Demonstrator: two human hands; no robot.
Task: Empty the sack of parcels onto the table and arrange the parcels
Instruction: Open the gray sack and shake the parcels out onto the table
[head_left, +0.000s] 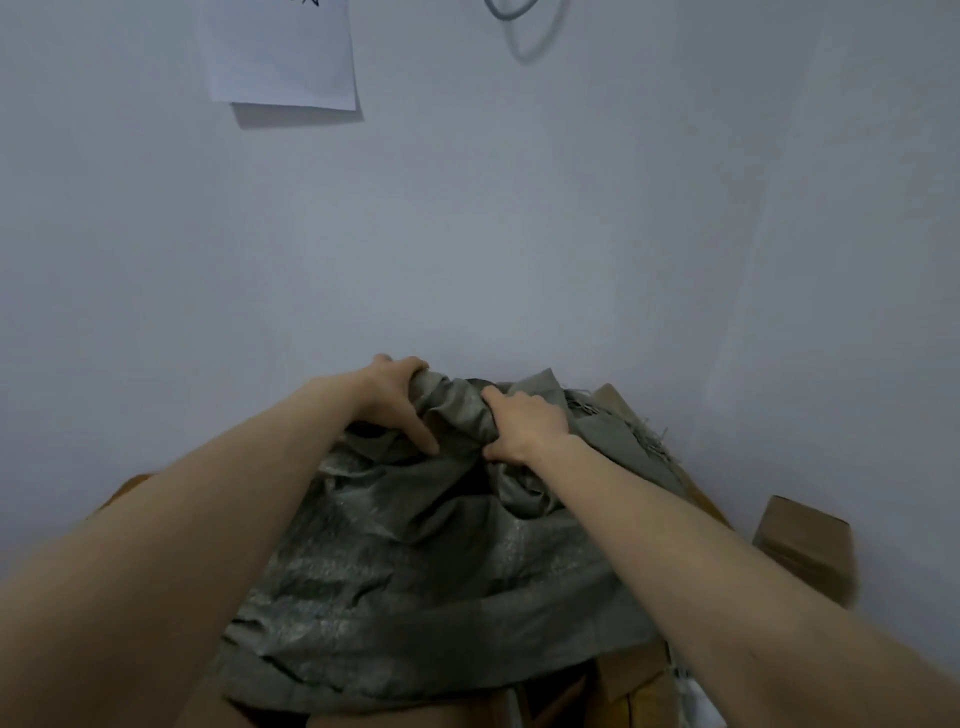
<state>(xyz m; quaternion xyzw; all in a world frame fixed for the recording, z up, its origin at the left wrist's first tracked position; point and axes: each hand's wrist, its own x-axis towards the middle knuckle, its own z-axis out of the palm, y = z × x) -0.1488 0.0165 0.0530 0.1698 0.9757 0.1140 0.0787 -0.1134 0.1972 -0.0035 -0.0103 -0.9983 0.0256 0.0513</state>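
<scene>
A grey woven sack (415, 571) is held up in front of me, its bunched upper end toward the wall. My left hand (395, 400) grips the gathered cloth at the top left. Just to its right, my right hand (524, 426) grips another bunch of the same cloth. Brown cardboard parcels (623, 680) show below the sack's lower edge. One more parcel (805, 545) lies at the right, and a cardboard corner (618, 402) pokes out behind the sack. The table is hidden under sack and parcels.
A pale wall (519, 234) stands close behind the sack. A white sheet of paper (283, 52) hangs on it at the upper left, and a cable loop (511, 10) at the top. A cardboard edge (130, 486) shows beside my left forearm.
</scene>
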